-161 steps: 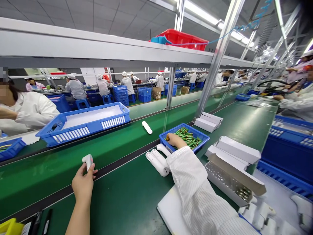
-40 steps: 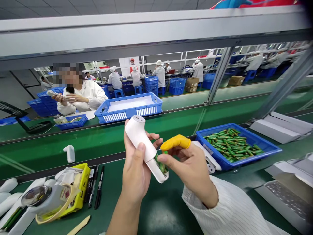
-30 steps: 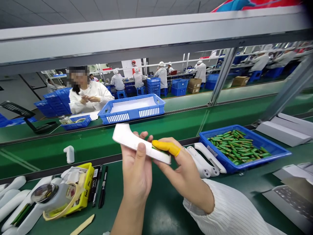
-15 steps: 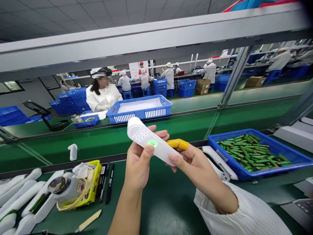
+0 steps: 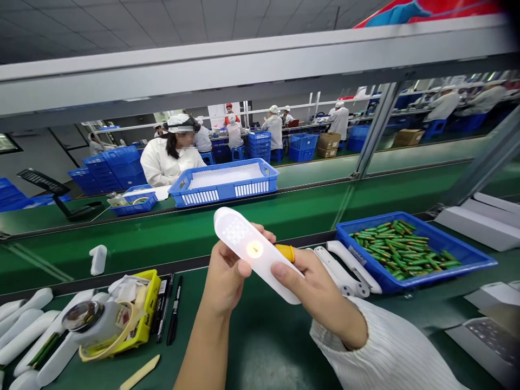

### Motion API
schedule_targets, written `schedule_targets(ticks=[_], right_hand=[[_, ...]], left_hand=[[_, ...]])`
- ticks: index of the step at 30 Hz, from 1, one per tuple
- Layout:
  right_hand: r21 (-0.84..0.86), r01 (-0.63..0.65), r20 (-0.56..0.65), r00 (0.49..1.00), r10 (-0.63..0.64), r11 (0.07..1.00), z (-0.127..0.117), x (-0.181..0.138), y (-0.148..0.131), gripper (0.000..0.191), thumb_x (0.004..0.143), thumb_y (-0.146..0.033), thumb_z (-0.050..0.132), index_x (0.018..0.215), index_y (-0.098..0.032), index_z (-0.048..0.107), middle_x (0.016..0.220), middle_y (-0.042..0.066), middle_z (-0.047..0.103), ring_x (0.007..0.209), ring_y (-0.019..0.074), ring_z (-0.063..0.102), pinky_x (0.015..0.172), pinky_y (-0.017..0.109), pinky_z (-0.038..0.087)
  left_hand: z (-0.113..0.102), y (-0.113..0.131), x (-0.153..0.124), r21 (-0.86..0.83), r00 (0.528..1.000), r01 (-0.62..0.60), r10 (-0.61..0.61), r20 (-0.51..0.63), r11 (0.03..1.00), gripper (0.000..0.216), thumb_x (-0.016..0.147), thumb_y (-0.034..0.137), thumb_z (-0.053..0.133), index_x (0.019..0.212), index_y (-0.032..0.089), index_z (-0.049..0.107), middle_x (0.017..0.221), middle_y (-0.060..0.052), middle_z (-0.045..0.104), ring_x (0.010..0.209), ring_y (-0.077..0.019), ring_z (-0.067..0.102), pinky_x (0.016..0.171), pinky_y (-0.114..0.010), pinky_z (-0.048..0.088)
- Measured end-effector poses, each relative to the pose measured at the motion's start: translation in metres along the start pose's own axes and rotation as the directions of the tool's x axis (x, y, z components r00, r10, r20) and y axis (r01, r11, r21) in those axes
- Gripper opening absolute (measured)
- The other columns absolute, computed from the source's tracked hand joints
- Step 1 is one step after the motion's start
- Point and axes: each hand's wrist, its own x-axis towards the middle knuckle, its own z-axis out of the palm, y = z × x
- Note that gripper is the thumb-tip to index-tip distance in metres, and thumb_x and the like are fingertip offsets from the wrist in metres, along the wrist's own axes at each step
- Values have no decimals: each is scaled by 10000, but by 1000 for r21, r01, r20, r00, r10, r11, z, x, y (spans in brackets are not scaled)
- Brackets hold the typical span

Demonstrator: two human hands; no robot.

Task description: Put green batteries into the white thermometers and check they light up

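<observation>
A white infrared thermometer (image 5: 271, 269) is held up slantwise above the green bench, its head to the upper left. Light shines from its dotted display area, and the round button glows warm white. My left hand (image 5: 224, 279) grips the upper part, fingers mostly hidden behind, the thumb at the edge beside the button. My right hand (image 5: 314, 280) is closed on the lower end, thumb on the front face. One right finger wears a yellow finger cot (image 5: 286, 252).
Right, a blue tray (image 5: 483, 262) holds green batteries, with white housings (image 5: 353, 268) beside it. Left are more white housings (image 5: 30, 330), a yellow basket (image 5: 152, 309), a pump bottle (image 5: 87, 325), black pens (image 5: 174, 311) and a pale stick (image 5: 140, 374). A co-worker (image 5: 173, 154) sits opposite.
The button glow has turned from green to warm white, and the display digits have become a dotted pattern. My left thumb has moved off the button to the edge. The view has shifted slightly.
</observation>
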Motion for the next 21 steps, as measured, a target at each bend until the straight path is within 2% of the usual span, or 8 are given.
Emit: schedule_targets(ticks=[4,10,12,14,16,18,19,21], right_hand=[[41,-2,-85,996,5,999,6,0,5,426,889,-505,452,647,-155,472,571,-32,365,518,80,304,473,220,260],[-165,-22,39,999,29,986,-20,4,-5,504,883,-595,400,785,-139,589,683,23,540,606,118,474,530,222,376],[-252,-99,-126,990,69,963,-52,9,-2,557,852,-648,394,774,-138,604,679,52,585,596,139,530,513,232,405],[-351,-278,-399,908,126,894,-93,13,10,511,854,-605,424,835,-133,619,730,85,622,610,163,572,511,245,429],[-486,-517,-575,796,187,704,-137,15,31,411,903,-461,395,888,-115,618,810,135,651,675,201,612,605,288,465],[-653,-686,-616,727,303,321,-174,11,58,366,924,-334,347,978,-88,613,963,210,650,856,275,630,721,343,461],[-667,-735,-638,648,416,123,-189,8,71,356,916,-302,356,1027,-71,603,1035,247,631,935,314,618,739,367,459],[-649,-760,-653,548,523,-14,-207,1,95,314,856,-253,483,1052,-43,610,1044,276,629,956,366,615,739,404,463]], left_hand=[[3,0,-2,89,1000,26,-26,-10,996,646,673,473,740,1257,277,545,1008,-42,634,976,-205,601,819,-269,516],[0,3,-2,155,998,18,-9,-57,988,656,721,494,692,1307,267,502,947,-59,617,920,-225,605,779,-306,518],[-2,3,-2,140,998,25,-17,-60,990,640,739,479,681,1316,278,490,933,-48,607,885,-209,606,820,-329,509],[-4,3,-2,119,998,40,-34,-55,992,640,754,473,668,1332,286,469,931,-43,597,853,-196,606,826,-339,509],[-4,3,-2,108,997,63,-57,-55,992,646,766,476,654,1348,287,447,946,-41,587,836,-187,602,820,-335,512],[-5,3,-2,109,994,99,-93,-58,989,646,773,483,643,1352,281,438,961,-41,580,831,-180,596,820,-330,515],[-5,2,-1,109,991,122,-115,-61,987,636,780,485,635,1348,275,441,965,-41,579,825,-177,594,810,-328,520],[-6,0,1,91,982,172,-164,-94,981,595,798,487,613,1323,251,464,965,-47,582,787,-169,593,751,-318,538]])
